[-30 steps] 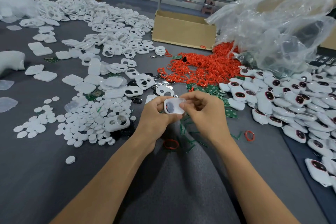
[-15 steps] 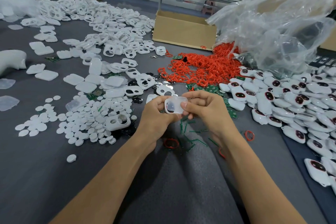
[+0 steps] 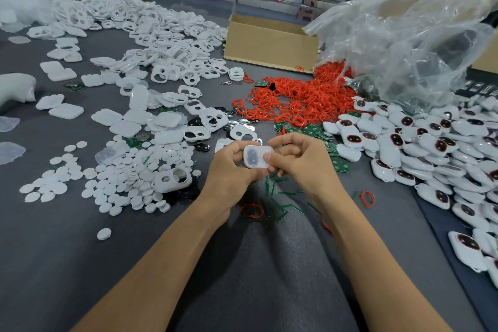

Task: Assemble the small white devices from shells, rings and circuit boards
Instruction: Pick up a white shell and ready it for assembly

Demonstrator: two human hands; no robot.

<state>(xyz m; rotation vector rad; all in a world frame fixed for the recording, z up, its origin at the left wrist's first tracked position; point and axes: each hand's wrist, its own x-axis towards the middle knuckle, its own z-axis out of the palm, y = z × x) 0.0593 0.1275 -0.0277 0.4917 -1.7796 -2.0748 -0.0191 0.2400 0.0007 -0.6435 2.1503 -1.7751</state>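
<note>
The white shell (image 3: pixel 257 156) lies long axis crosswise between both grips: left hand (image 3: pixel 229 172) pinches its left end, right hand (image 3: pixel 301 163) its right, over the tabletop's (image 3: pixel 80 250) near side.

The grey table (image 3: pixel 67 264) bears red rings (image 3: pixel 299 100), with white shells (image 3: pixel 151 35) left of them, finished devices (image 3: pixel 431 137) right, a box (image 3: pixel 269 43) behind.
</note>
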